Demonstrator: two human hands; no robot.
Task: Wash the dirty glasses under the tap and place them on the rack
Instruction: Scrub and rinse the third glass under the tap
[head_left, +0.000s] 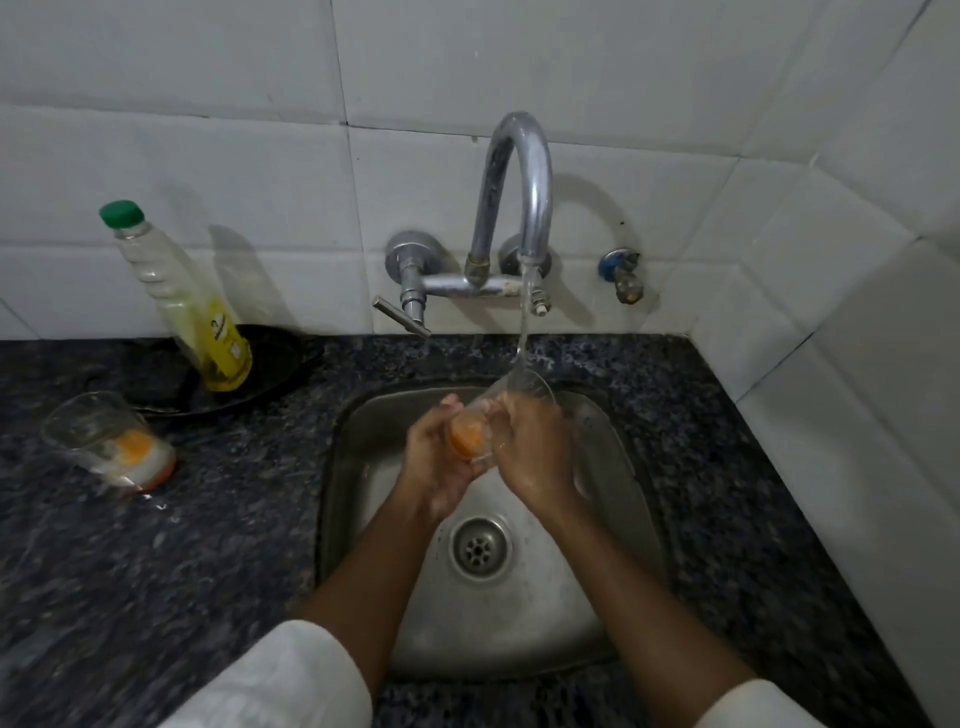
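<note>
Over the steel sink (613, 467), left hand (436, 462) and right hand (535, 457) are gripping an orange-stained glass (470, 434), tilting its mouth to catch tap water (524, 322).

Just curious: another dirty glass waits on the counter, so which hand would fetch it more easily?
Probably the left hand: the second glass stands on the counter at the left, while the right hand is across the sink.

dim, soft-focus view, corners dark, edges bowed, perhaps motion-blurred

Clear glass (480, 423) with orange residue tilted under the tap (511, 208) stream, second dirty glass (106, 441) on counter
</note>
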